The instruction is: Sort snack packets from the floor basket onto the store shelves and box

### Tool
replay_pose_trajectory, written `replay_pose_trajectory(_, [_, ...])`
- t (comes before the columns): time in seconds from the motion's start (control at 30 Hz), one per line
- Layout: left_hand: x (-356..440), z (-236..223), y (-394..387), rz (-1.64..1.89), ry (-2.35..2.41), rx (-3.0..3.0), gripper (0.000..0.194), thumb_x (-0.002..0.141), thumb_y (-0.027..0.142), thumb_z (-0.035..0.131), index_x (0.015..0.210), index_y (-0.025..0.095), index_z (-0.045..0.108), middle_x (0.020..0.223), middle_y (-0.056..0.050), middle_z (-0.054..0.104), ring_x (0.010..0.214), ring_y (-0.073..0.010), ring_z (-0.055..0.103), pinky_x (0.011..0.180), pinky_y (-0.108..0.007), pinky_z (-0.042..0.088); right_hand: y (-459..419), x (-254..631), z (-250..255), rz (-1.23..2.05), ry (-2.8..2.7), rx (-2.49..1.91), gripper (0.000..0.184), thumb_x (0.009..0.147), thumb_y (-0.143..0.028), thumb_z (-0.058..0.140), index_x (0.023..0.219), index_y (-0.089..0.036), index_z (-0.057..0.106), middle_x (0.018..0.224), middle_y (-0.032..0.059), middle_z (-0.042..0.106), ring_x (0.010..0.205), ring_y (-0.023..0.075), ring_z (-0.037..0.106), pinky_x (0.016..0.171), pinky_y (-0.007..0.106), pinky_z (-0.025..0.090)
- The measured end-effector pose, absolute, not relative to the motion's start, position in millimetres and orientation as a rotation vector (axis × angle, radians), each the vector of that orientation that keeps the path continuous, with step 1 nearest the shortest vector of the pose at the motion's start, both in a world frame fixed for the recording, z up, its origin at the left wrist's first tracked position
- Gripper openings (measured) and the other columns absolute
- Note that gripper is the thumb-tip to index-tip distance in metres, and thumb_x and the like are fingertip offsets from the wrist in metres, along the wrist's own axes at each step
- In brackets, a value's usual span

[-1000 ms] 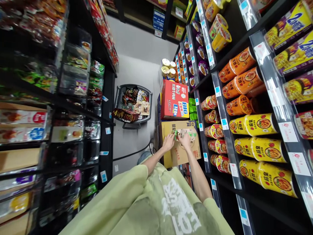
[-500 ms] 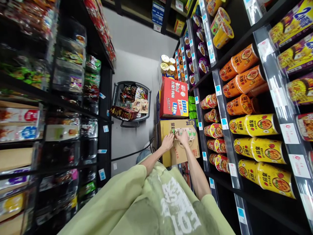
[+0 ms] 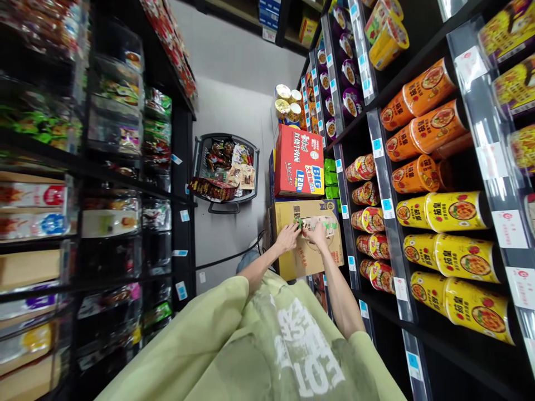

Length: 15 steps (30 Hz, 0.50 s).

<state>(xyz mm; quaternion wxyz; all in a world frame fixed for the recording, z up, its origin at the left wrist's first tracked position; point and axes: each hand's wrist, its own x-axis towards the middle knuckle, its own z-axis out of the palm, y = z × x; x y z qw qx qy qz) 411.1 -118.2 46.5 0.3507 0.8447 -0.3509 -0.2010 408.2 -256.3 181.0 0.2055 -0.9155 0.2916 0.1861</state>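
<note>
A small beige and green food packet [image 3: 331,226] lies flat on top of a brown cardboard carton [image 3: 297,262]. My left hand [image 3: 287,238] is at the packet's left end, its fingertips closed on the edge there. My right hand [image 3: 316,234] reaches over the packet's near side, thumb and fingers pinching it and hiding part of it. Just beyond the carton sits a red noodle box [image 3: 293,161] with Chinese print.
On the floor to the left stands a dark shopping basket [image 3: 256,167] holding several snack packets. Yellow noodle cups [image 3: 451,253] and orange cups [image 3: 437,122] line the right shelves. A left shelf rack [image 3: 184,167] borders the aisle. White-lidded cups [image 3: 288,103] stand past the red box.
The view has shifted slightly. Both hands stay at the packet on the carton, with only small finger movement visible.
</note>
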Motion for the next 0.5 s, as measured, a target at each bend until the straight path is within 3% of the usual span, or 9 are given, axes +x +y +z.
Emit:
replay_pose_trajectory(0.2, [416.3, 47.2, -116.6, -0.53, -0.977, 2.177, 0.037, 0.088, 0.007, 0.052, 0.119, 0.019, 0.068, 0.139, -0.019, 0.062, 0.138, -0.0347, 0.052, 0.111, -0.05, 0.046, -259.1, 408.8, 182.5, 0.598, 0.827, -2.612, 0.031, 0.088, -0.036, 0.078, 0.104, -0.01, 0.076, 0.096, 0.017, 0.08, 0.085, 0.0228, 0.075, 0.068, 0.025, 0.052])
replay_pose_trajectory(0.33, [412.1, 46.1, -112.2, -0.541, -1.042, 2.136, 0.038, 0.092, 0.007, 0.046, 0.12, 0.018, 0.069, 0.131, -0.018, 0.065, 0.142, -0.0319, 0.049, 0.114, -0.046, 0.047, -250.6, 418.4, 179.1, 0.666, 0.78, -2.646, 0.025, 0.091, -0.03, 0.074, 0.107, -0.011, 0.074, 0.101, 0.0171, 0.079, 0.087, 0.0221, 0.073, 0.072, 0.025, 0.053])
replay_pose_trajectory(0.5, [417.0, 43.7, -103.3, -0.554, -1.058, 2.103, 0.043, 0.089, 0.006, 0.051, 0.125, 0.019, 0.071, 0.134, -0.017, 0.065, 0.144, -0.0327, 0.048, 0.118, -0.05, 0.043, -244.1, 435.4, 171.2, 0.738, 0.742, -2.671, 0.019, 0.091, -0.023, 0.07, 0.105, -0.01, 0.074, 0.102, 0.0185, 0.077, 0.09, 0.0227, 0.072, 0.075, 0.026, 0.053])
